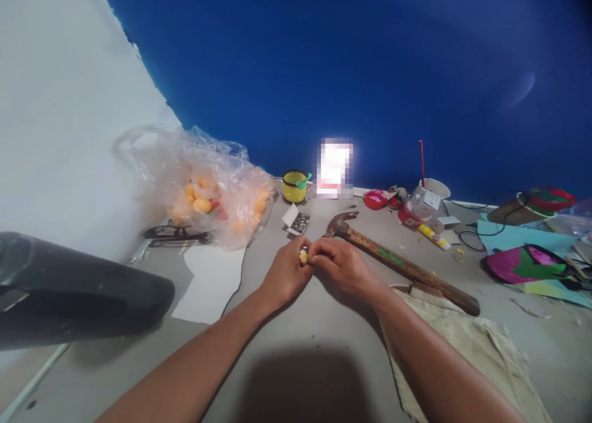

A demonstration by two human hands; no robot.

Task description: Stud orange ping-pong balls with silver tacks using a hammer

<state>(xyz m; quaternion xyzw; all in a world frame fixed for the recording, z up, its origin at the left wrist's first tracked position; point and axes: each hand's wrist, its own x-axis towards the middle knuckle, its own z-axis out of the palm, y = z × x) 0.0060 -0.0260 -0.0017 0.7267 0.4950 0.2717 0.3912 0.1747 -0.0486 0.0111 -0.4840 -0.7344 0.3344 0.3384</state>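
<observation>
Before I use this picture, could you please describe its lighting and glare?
In the head view, the pixelated bright rectangle is washed out, a dark shadow falls on the tabletop, and a faint glare marks the blue wall.

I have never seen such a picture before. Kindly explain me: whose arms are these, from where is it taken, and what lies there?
There is no machine here, only a person's bare hands. One camera, worn on the head, looks forward and down, so the arms reach in from below. The left hand holds a small yellow object, too small to identify; the right hand's fingertips meet it. Around them on the grey table lie a hammer, an open box of small metal pieces, a clear plastic bag and a pale cloth.
</observation>
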